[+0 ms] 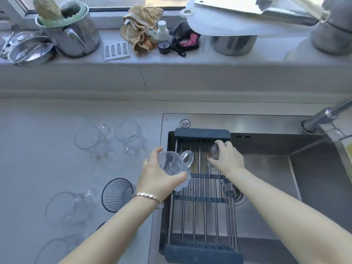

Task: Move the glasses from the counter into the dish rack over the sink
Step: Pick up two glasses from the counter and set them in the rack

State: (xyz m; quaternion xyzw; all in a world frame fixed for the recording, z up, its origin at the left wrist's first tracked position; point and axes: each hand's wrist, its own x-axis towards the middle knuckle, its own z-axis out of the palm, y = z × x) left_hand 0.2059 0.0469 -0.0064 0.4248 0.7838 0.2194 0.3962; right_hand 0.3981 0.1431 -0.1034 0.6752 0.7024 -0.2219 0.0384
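Observation:
A dark dish rack (202, 133) with metal bars spans the left part of the sink (266, 168). My left hand (158, 176) grips a clear handled glass mug (174, 165), held tilted over the rack's left edge. My right hand (227, 158) holds a small clear glass (215, 152) against the bars near the rack's far end. On the counter to the left stand two clear mugs (89, 140) (130, 136) at the back, a ribbed dark glass (117, 194) near my left wrist, and further clear mugs (68, 207) (57, 248) toward the front.
A faucet (323, 115) reaches in from the right over the sink. The windowsill behind carries steel pots (72, 33) (232, 43), a strainer (30, 50), cloths (141, 27), a spray bottle (163, 35) and a white lid (228, 21).

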